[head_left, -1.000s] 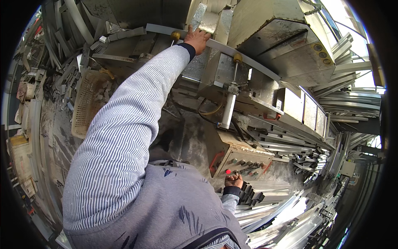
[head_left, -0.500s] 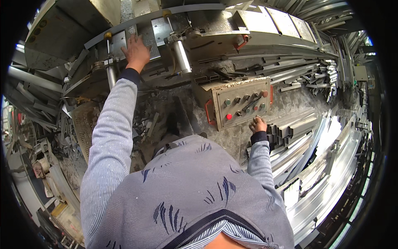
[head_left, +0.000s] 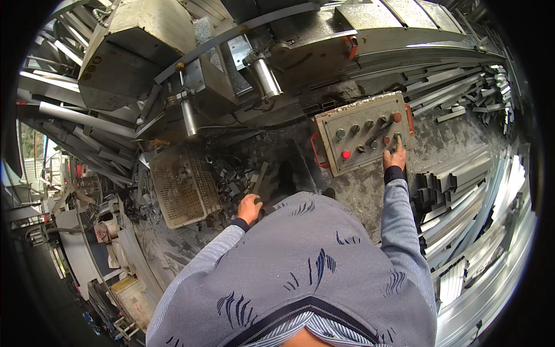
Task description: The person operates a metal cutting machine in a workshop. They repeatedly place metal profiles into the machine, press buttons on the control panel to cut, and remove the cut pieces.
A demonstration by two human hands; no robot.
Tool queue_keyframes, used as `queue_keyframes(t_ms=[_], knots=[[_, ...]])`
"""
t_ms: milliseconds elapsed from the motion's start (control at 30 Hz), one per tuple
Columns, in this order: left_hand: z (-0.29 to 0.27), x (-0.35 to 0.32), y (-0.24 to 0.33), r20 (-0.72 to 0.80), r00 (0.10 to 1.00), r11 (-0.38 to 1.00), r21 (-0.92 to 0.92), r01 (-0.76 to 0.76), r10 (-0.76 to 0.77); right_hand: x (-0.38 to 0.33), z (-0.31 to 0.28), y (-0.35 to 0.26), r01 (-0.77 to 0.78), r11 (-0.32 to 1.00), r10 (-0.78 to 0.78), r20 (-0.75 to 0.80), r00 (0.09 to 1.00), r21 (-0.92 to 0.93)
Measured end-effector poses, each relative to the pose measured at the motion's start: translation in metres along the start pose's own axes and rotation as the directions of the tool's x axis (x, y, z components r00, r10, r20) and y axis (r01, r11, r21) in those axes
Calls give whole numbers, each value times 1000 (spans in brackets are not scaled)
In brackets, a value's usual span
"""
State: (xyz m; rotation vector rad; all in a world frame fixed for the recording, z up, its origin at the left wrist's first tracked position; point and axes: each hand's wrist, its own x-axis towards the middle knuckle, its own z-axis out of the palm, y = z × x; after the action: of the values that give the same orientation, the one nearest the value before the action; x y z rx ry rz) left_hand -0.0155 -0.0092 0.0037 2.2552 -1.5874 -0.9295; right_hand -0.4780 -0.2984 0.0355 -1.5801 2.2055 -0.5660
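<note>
The right hand [head_left: 395,157] rested on the control box [head_left: 363,134], one finger stretched to a button at its right edge. The left hand [head_left: 249,208], left of the box, was closed around a dark scrap piece [head_left: 267,186].

Single view, head-mounted fisheye, left unit of the pair. Looks steeply down over the person's own chest, forearms entering from the bottom edge. Faces a grey metal machine [head_left: 191,75] filling the top of frame; its control panel [head_left: 361,133] sits upper right, right hand [head_left: 395,156] on it at arm's reach. Left hand [head_left: 250,208] closer, near centre. Straight metal profiles [head_left: 462,243] bow toward the rim, corners black. No second view to overlap.
</note>
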Motion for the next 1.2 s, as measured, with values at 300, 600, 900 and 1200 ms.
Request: queue_keyframes(t_ms=[300, 600, 900, 1200], knots=[[13, -46, -92, 157, 871, 883, 21, 468, -466, 14, -13, -19, -91, 968, 128, 149, 981, -235], [16, 37, -16, 170, 933, 827, -433, 360, -317, 18, -13, -20, 28, 947, 15, 133, 991, -320], [0, 26, -8, 236, 908, 866, -293, 406, -346, 17, -8, -15, 46, 944, -6, 121, 993, -327], [10, -20, -60, 164, 863, 845, -183, 502, -478, 19, -3, -10, 68, 928, -38, 89, 995, -367]])
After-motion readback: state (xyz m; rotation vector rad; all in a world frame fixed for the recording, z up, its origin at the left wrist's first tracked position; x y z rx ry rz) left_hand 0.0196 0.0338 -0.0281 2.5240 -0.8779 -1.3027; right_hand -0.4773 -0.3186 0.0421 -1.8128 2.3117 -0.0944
